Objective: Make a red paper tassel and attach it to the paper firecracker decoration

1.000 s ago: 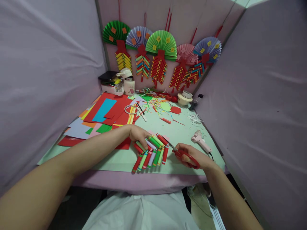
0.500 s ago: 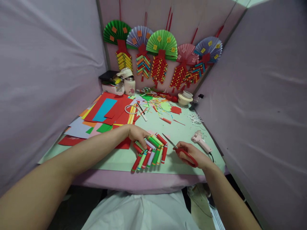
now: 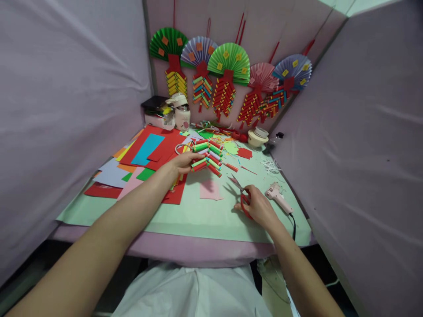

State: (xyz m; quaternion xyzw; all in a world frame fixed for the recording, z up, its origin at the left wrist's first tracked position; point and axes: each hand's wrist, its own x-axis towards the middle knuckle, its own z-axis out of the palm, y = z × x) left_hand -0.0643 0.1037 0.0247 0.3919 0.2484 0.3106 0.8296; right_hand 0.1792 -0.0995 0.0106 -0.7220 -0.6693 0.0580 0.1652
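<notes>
My left hand (image 3: 185, 161) grips the left side of a paper firecracker string (image 3: 211, 152), made of red, green, pale green and lilac paper rolls set in a V pattern. It is held up above the table. My right hand (image 3: 256, 203) has its fingers through the red handles of a pair of scissors (image 3: 245, 196). The blades are parted a little and point up and left, apart from the rolls. Below and between the hands lies a pink paper piece (image 3: 209, 189) on the pale green table cover (image 3: 198, 220).
Coloured paper sheets (image 3: 132, 169) cover the table's left side. A pink glue gun (image 3: 279, 198) with a black cord lies right of my right hand. Paper scraps, a white bottle (image 3: 183, 116) and a lidded bowl (image 3: 257, 137) stand behind. Several paper fan ornaments (image 3: 228, 61) hang on the back wall.
My left hand has carried the firecracker string up and away from me, turning it and uncovering the pink paper. The scissors in my right hand have shifted left, and their blades have parted.
</notes>
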